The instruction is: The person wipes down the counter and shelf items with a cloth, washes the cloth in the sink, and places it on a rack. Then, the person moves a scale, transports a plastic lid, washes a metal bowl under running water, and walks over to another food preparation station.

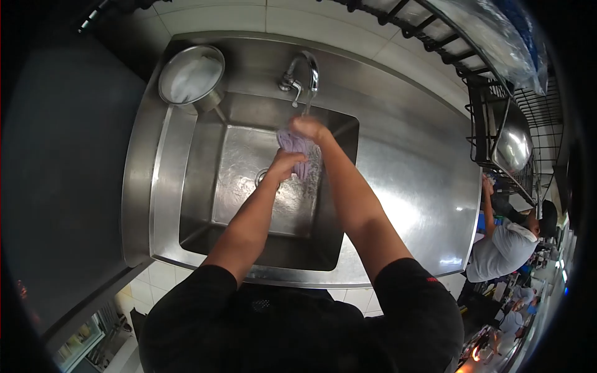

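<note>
I have the purple cloth (300,147) over the right half of the sink (202,186), up off the basin floor and just near of the tap (313,71). The left grip (286,164) is closed on its near part, thumb across the folds. The right grip (309,127) is at the far end, right by the running water (306,110); it is blurred, so I can't tell whether its fingers are shut on the fabric or only pressed to it.

My worry is slipping: wet folds could slide out of the left grip if it loosens, and the cloth could drop beside or over the drain (257,178), slowing the outflow. Lifting the right grip too quickly could knock the spout, and squeezing hard under the stream could splash the rim.

Both arms reach in from the near side, elbows bent outward. The left forearm angles far and to the right, ending lower over the basin; the right reaches farther, slanting left, with its wrist bent toward the cloth.

Farther out, the metal pot (214,102) of white suds sits at the far left corner. The steel tabletop (404,161) runs right toward a wire rack (482,118), with another person (505,252) beyond it, well apart from my hands.
</note>
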Available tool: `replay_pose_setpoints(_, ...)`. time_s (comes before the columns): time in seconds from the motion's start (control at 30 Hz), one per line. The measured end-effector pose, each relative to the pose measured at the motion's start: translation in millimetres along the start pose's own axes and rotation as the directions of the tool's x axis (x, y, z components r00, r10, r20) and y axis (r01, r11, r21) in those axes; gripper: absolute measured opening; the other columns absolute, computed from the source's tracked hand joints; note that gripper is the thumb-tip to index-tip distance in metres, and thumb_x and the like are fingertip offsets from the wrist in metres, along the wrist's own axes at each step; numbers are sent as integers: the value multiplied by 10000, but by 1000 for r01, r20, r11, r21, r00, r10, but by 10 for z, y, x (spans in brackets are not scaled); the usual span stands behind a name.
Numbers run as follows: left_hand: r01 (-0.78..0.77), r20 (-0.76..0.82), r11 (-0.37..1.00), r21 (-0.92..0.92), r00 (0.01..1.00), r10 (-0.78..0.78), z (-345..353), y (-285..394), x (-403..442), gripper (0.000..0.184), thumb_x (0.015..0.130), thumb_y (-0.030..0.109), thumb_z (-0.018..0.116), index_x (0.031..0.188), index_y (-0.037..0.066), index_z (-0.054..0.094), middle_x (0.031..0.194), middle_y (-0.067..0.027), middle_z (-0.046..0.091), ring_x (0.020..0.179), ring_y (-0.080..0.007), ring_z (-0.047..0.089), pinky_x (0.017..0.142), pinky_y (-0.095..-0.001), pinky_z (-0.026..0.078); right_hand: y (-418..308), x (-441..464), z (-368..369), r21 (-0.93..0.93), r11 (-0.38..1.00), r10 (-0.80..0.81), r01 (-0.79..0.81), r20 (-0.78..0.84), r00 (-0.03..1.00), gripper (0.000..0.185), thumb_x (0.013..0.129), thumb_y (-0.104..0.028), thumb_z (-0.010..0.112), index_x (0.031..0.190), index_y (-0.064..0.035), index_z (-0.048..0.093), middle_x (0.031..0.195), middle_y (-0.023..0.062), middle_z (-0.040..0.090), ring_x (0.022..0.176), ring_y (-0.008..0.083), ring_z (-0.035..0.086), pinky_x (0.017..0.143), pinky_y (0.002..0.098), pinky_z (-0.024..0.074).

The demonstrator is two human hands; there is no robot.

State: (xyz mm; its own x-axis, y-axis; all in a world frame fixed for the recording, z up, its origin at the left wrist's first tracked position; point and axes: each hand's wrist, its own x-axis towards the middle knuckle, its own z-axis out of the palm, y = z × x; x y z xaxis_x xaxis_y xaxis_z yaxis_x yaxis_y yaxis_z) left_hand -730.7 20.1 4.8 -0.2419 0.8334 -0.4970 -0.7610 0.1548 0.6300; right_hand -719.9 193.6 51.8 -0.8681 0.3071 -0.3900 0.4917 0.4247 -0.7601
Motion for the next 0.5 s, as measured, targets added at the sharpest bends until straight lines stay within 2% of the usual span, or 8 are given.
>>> replay_pose_setpoints(0.03, 12, -99, 974, 228, 995, 11, -17, 30, 6, 240, 722, 62, 745, 929, -42, 685, 867, -117, 696, 868, -237, 672, 776, -360, 519, -265, -50, -197, 2, 1000, -9, 9, -8, 1000, 364, 809, -282, 514, 1046, -16, 585, 890, 188, 615, 868, 347, 588, 812, 428, 469)
replay_pose_setpoints(0.07, 44, -194, 896, 441, 980, 47, -23, 80, 0, 245, 718, 57, 734, 941, -33, 689, 869, -148, 700, 864, -275, 677, 782, -383, 522, -565, -121, -407, 571, 809, 128, -137, 56, 990, 322, 813, -276, 492, 995, -23, 576, 895, 193, 615, 864, 350, 590, 814, 452, 468)
replay_pose_setpoints(0.1, 31, -195, 891, 453, 979, 65, -13, 199, -54, 245, 718, 57, 734, 941, -33, 689, 869, -148, 700, 864, -275, 677, 782, -383, 522, -752, -118, -560, 918, 314, 187, -242, 190, 964, 287, 818, -270, 471, 945, -31, 566, 901, 199, 616, 859, 352, 593, 817, 475, 466)
replay_pose_setpoints(0.17, 25, -124, 294, 956, 939, 321, -63, 380, -358, 261, 716, 41, 691, 974, 12, 669, 922, -194, 680, 884, -364, 658, 799, -420, 519, -771, -77, -774, 958, 115, 115, -264, 251, 961, 265, 832, -271, 454, 911, -37, 550, 907, 201, 620, 853, 360, 597, 812, 492, 467)
replay_pose_setpoints(0.2, 27, -124, 280, 960, 934, 335, -182, 395, -433, 261, 716, 41, 691, 974, 12, 669, 922, -194, 680, 884, -364, 658, 799, -420, 519, -719, -52, -883, 952, -80, 48, -295, 300, 953, 250, 847, -272, 437, 877, -43, 534, 913, 204, 623, 846, 368, 602, 807, 508, 467)
replay_pose_setpoints(0.3, -53, 105, -130, 990, 897, 429, -354, 508, -721, 289, 715, 26, 649, 1002, 43, 624, 993, -199, 629, 918, -407, 614, 821, -451, 505, -488, -149, -553, 988, 104, -32, -115, 118, 992, 293, 902, -268, 424, 978, -19, 558, 933, 190, 630, 826, 341, 614, 743, 488, 505)
replay_pose_setpoints(0.4, -341, 461, -374, 863, 835, 301, -180, 887, -1197, 275, 689, -19, 604, 956, 44, 596, 1095, -144, 600, 1063, -352, 564, 880, -414, 493, -463, -643, -195, 499, 827, 48, -258, 395, 917, 467, 920, -416, 500, 1204, -50, 558, 1030, 115, 634, 956, 281, 600, 785, 471, 505)
replay_pose_setpoints(0.5, -585, 822, -608, 537, 523, 224, -14, 1161, -1561, 335, 712, 72, 627, 1048, 63, 621, 1074, -79, 603, 1046, -287, 573, 905, -374, 497, -361, -1153, 454, 630, 657, -142, -415, 643, 752, 830, 860, -711, 432, 1380, -65, 430, 1366, 179, 488, 1177, 380, 537, 931, 539, 461)
